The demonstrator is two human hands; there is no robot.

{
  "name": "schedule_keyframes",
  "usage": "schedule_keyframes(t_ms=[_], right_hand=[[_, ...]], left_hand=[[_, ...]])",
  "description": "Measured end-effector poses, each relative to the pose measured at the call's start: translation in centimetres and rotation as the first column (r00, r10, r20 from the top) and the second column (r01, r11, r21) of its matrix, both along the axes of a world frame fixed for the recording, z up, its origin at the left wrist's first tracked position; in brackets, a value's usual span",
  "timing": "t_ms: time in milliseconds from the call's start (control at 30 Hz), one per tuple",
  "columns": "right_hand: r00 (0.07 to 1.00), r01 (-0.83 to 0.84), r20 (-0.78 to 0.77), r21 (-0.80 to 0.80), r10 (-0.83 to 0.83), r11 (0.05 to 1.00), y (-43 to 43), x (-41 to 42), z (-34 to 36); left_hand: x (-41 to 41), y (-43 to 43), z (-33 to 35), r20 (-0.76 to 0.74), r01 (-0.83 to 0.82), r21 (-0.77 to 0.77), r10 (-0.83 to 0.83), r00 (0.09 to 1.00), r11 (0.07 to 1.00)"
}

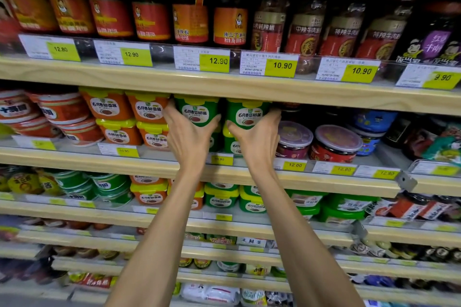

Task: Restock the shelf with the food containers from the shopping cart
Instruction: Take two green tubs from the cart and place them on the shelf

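Fingers curled, my left hand (pixel 190 133) grips the left green tub (pixel 197 110), right hand (pixel 257 137) the right green tub (pixel 247 112); I'd seat both squarely.

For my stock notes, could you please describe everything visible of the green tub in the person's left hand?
The green tub looks like glossy plastic, squat and tapered, with a yellow lid and a white oval label showing dark characters and brown paste. It is upright, label facing out, just under the upper shelf board, above a second green tub. The left hand grips it, fingers at its left side, thumb at its right.
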State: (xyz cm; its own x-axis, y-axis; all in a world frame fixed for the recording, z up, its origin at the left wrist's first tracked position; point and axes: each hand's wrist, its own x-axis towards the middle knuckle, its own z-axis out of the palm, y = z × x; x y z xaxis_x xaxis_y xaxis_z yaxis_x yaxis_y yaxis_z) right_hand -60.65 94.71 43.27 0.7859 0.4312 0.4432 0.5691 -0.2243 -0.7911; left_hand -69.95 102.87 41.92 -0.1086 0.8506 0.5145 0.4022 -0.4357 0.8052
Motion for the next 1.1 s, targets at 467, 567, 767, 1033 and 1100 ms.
schedule_keyframes(t_ms=[467,567,767,1033,1100], right_hand=[[0.994,0.009,0.11,-0.267,0.021,0.964,-1.5,-0.5,1.0],[0.984,0.041,0.176,-0.376,0.029,0.926,-2.3,-0.4,1.4],[0.929,0.143,0.359,-0.582,0.095,0.801,-4.3,-0.6,1.1],[0.882,0.27,0.442,-0.759,0.165,0.592,-9.2,-0.4,0.0],[0.878,0.309,0.452,-0.783,0.154,0.539,-11.6,0.3,-0.5]], left_hand=[[-1.7,-0.3,-1.0,-0.096,0.098,0.053,-0.093,0.991,0.994],[-3.2,-0.8,-1.3,-0.145,0.158,0.062,-0.147,0.978,0.986],[-7.9,-1.3,-1.8,-0.51,0.264,0.054,-0.201,0.837,0.963],[-9.8,-3.1,-0.5,-0.83,0.413,-0.063,-0.277,0.484,0.909],[-8.8,-4.2,-0.3,-0.878,0.455,-0.077,-0.277,0.391,0.887]])
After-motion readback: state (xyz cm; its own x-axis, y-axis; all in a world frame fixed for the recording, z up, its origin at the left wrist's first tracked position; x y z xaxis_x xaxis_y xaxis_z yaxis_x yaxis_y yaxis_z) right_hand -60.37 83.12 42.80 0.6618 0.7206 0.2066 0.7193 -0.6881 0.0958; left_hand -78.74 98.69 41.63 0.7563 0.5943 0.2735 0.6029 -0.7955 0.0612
